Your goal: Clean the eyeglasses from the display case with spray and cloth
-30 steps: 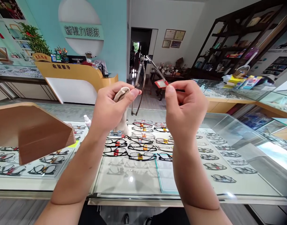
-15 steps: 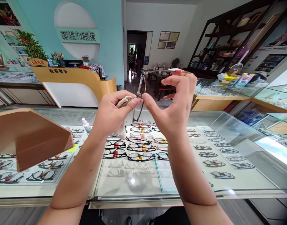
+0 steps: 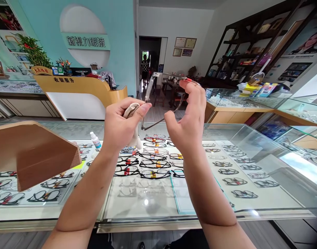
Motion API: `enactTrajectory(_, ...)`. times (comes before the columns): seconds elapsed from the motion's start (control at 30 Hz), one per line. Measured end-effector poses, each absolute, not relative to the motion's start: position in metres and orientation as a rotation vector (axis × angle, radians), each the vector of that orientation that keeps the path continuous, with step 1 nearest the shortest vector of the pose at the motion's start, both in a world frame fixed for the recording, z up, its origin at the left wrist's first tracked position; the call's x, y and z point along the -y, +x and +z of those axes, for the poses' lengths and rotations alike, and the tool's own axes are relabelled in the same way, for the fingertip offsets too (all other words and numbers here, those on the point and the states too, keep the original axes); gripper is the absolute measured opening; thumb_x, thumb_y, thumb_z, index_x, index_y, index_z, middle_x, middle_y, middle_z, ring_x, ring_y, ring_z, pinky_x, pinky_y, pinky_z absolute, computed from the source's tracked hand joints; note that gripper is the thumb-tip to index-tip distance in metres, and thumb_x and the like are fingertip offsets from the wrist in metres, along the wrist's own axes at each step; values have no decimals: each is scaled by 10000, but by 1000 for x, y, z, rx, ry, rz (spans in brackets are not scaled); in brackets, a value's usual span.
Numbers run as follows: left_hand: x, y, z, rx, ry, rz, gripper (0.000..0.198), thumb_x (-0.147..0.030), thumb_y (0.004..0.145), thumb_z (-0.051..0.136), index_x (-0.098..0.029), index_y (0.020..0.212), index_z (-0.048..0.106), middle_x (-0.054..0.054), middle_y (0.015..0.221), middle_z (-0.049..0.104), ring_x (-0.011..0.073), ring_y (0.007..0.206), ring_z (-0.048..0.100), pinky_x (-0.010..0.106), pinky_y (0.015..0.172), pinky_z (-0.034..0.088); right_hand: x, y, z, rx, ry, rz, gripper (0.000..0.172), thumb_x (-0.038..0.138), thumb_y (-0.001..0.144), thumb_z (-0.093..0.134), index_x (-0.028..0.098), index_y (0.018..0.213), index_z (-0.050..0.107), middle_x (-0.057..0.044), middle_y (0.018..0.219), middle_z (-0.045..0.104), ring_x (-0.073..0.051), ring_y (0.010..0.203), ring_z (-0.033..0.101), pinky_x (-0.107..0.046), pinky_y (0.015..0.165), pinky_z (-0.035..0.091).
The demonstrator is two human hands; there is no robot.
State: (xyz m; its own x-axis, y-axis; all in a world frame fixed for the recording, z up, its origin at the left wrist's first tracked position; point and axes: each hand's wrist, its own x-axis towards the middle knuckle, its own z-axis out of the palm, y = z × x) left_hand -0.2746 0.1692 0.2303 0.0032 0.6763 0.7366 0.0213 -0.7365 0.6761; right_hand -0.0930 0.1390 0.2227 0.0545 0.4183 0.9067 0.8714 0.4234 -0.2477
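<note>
My left hand (image 3: 119, 126) is closed in a pinch on the front of a pair of eyeglasses (image 3: 149, 90), above the glass counter. Bunched in the same hand is a pale cleaning cloth (image 3: 135, 139), its end hanging below the fingers. The eyeglasses stand on edge with both temples swung out to the right; the upper temple bears a red tag. My right hand (image 3: 191, 119) is spread with thumb and fingers apart. Its fingers are at the upper temple, its thumb at the lower one. Part of the frame is hidden behind my left fingers.
Rows of eyeglasses (image 3: 155, 163) lie in the display counter (image 3: 137, 207) below. A brown cardboard piece (image 3: 44, 155) juts in at left, near a white spray bottle (image 3: 95, 140). A cashier desk (image 3: 80, 93) is farther back, and a person (image 3: 145, 67) stands in the doorway.
The eyeglasses' lower temple has swung out to the right, away from the front. My right hand has shifted slightly left and its thumb has moved right. The left hand keeps its pinch.
</note>
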Motion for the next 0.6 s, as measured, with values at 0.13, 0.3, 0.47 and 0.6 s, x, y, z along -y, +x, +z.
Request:
enactTrajectory(0.13, -172, -273, 227, -747, 1748, 1874, 320, -579, 912, 906, -275, 866, 814, 15, 798, 773, 172, 732, 695, 307, 565, 489, -139, -89, 224, 1651, -1203, -479, 819, 97, 903, 469, 291, 1697, 423, -181, 1672, 528, -423, 1634, 425, -804, 1325, 316)
enactTrajectory(0.3, -177, -274, 223, -765, 1641, 1954, 355, -634, 949, 854, -282, 947, 798, 22, 1025, 859, 142, 693, 656, 301, 512, 482, -143, -82, 217, 1738, -1285, -386, 717, 128, 923, 461, 228, 1633, 498, -201, 1656, 521, -400, 1621, 425, -752, 1346, 317)
enactTrajectory(0.47, -175, -273, 223, -761, 1596, 2012, 338, -614, 947, 862, -282, 931, 804, 23, 1044, 862, 129, 647, 603, 304, 481, 445, -144, -83, 212, 1810, -1368, -314, 649, 162, 965, 461, 209, 1609, 528, -210, 1631, 536, -400, 1613, 424, -748, 1334, 321)
enactTrajectory(0.6, -174, -273, 224, -767, 1685, 1913, 324, -595, 924, 889, -279, 904, 818, 14, 851, 803, 146, 671, 627, 305, 550, 497, -138, -87, 220, 1817, -1263, -302, 489, 266, 1037, 528, 251, 1516, 625, -183, 1579, 620, -403, 1527, 512, -708, 1317, 365)
